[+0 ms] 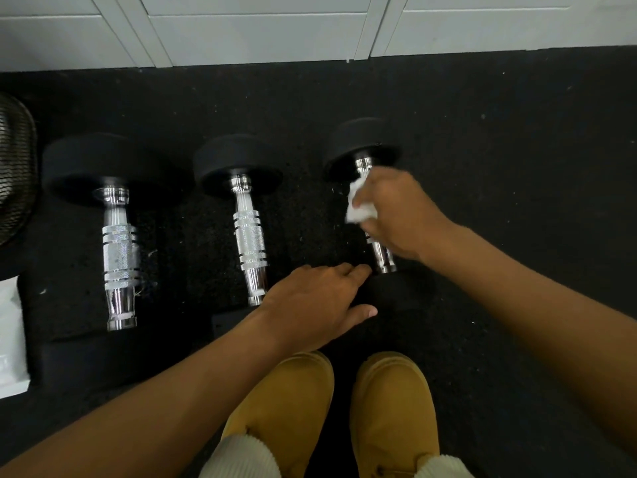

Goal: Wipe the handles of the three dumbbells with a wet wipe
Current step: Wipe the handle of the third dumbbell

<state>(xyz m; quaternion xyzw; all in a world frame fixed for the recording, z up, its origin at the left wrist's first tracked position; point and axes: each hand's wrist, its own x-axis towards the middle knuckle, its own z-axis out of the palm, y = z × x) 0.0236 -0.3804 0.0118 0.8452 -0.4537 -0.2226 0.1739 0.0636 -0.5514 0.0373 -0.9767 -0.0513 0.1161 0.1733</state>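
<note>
The right hand (400,215) is curling its fingers round the wet wipe (360,205) on the rightmost dumbbell (379,250)'s chrome handle, while the left hand (317,301) — fingers straight, loosely together — is steadying its near head. Wrapping the wipe fully and twisting along the knurling would probably clean best.

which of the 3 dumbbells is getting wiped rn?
The rightmost dumbbell: the right hand holds the white wipe around its handle, and the left hand rests on its near head. The middle dumbbell and left dumbbell lie untouched.
</note>
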